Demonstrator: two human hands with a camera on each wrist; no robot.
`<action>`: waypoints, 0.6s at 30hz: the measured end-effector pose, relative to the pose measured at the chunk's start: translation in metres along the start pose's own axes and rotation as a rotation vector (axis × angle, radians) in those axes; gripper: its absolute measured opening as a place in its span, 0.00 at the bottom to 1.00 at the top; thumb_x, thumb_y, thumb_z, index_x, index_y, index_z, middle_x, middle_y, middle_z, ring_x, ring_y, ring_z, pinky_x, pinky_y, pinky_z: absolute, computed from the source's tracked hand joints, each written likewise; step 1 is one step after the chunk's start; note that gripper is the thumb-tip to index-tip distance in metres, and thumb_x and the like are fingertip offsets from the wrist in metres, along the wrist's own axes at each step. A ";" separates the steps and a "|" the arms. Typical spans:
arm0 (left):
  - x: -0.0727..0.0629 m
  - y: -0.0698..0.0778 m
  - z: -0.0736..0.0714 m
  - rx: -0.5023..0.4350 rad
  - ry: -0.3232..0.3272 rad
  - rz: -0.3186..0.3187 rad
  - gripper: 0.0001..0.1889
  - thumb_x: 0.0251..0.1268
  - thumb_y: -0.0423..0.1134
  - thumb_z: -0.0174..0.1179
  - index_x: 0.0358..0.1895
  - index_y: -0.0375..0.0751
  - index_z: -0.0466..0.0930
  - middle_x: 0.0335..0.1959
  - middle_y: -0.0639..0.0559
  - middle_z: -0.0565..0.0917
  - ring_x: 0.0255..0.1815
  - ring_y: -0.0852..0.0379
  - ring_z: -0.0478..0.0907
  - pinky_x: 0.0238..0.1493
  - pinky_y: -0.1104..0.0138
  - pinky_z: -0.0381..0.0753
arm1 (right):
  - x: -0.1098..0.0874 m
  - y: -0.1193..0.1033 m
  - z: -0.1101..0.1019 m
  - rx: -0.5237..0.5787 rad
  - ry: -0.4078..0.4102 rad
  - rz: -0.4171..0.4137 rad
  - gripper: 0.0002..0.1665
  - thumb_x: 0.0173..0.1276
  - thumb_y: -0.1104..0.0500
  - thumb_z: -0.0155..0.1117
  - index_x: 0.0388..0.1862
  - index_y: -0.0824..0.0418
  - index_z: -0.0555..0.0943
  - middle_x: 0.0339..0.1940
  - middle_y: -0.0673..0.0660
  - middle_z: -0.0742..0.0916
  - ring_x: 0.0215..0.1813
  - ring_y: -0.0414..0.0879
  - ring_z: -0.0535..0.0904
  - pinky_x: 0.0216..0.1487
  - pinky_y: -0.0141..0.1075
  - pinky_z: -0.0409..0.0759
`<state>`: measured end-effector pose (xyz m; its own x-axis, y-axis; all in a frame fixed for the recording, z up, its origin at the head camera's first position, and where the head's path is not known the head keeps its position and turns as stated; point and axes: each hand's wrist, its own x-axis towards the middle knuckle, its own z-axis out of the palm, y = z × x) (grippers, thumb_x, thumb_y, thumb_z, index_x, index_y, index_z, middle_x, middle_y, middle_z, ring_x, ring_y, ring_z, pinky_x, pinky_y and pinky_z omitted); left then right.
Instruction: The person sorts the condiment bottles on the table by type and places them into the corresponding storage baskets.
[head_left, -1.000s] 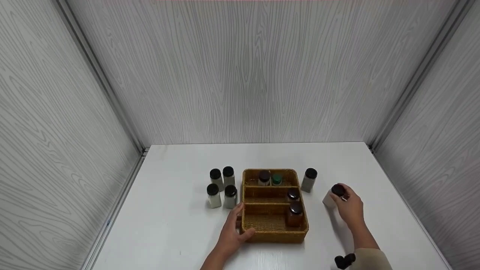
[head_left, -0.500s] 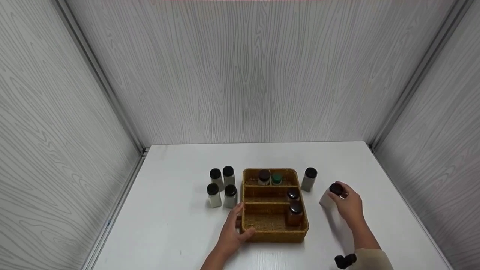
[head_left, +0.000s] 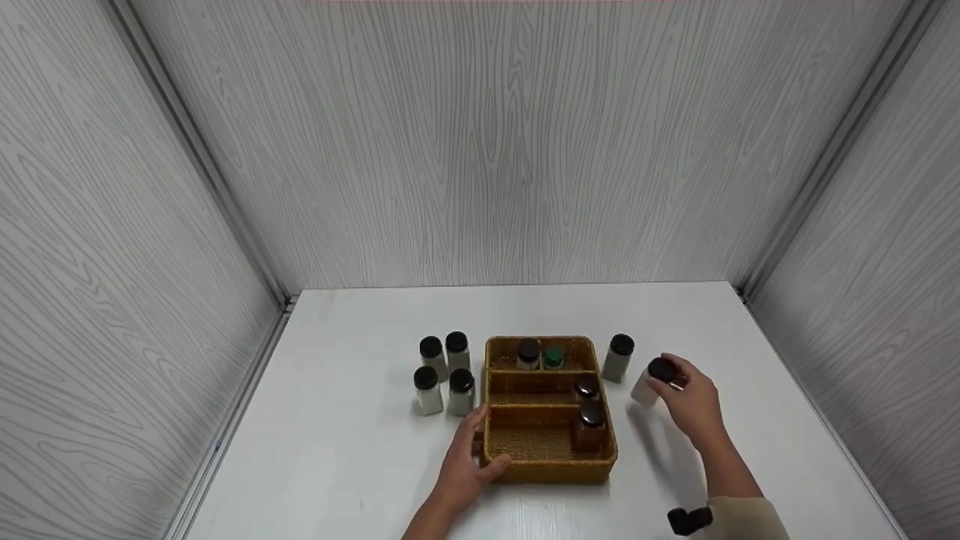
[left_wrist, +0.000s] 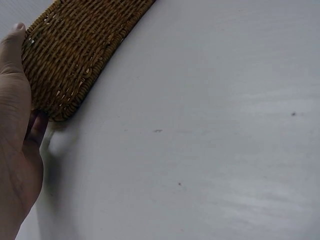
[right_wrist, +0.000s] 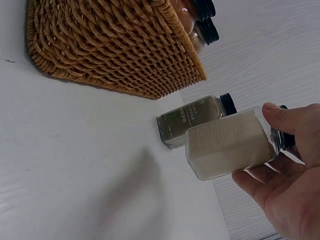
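Observation:
My right hand (head_left: 694, 401) grips a clear spice jar (right_wrist: 230, 145) with a black lid near its top. Pale powder fills the jar, which hangs just above the table to the right of the wicker basket (head_left: 551, 472). Behind it stands a black-lidded jar labelled black pepper (right_wrist: 190, 120). My left hand (head_left: 461, 469) holds the basket by its near left corner, thumb on the front and fingers along the side. In the basket are a brown-lidded jar (head_left: 529, 354), a green-lidded jar (head_left: 553, 358) and two dark-lidded jars on the right side.
Several black-lidded spice jars (head_left: 427, 390) stand upright in a cluster left of the basket. White table (head_left: 345, 465) surrounds the basket, with wood-grain panels (head_left: 495, 150) rising at the back and both sides.
My right hand has carried the held jar a little left and away from me, toward the standing pepper jar. The left hand and the basket stay in place.

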<state>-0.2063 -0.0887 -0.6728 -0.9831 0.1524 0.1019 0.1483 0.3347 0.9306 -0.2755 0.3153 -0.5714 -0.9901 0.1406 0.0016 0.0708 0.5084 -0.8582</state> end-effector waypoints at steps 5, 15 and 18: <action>0.000 0.000 0.000 0.009 0.000 -0.013 0.48 0.71 0.49 0.74 0.88 0.53 0.57 0.88 0.42 0.61 0.87 0.35 0.61 0.82 0.35 0.66 | -0.001 -0.008 -0.001 0.009 -0.018 0.004 0.39 0.77 0.52 0.74 0.82 0.61 0.72 0.77 0.69 0.80 0.78 0.63 0.78 0.66 0.33 0.83; 0.002 -0.001 0.000 0.022 -0.005 -0.026 0.48 0.71 0.51 0.73 0.88 0.54 0.56 0.88 0.41 0.61 0.87 0.34 0.62 0.80 0.35 0.69 | -0.003 -0.021 -0.002 0.019 -0.054 -0.012 0.41 0.76 0.48 0.74 0.82 0.59 0.72 0.78 0.70 0.79 0.79 0.63 0.77 0.70 0.40 0.84; 0.002 -0.001 0.000 0.020 -0.003 -0.017 0.48 0.71 0.51 0.73 0.88 0.53 0.56 0.88 0.40 0.61 0.87 0.33 0.62 0.79 0.36 0.70 | -0.003 -0.026 -0.002 0.020 -0.054 -0.027 0.40 0.76 0.50 0.75 0.82 0.59 0.73 0.77 0.70 0.80 0.79 0.63 0.78 0.71 0.44 0.84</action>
<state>-0.2081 -0.0890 -0.6732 -0.9851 0.1495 0.0849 0.1337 0.3558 0.9249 -0.2744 0.3037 -0.5478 -0.9968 0.0804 -0.0021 0.0417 0.4945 -0.8682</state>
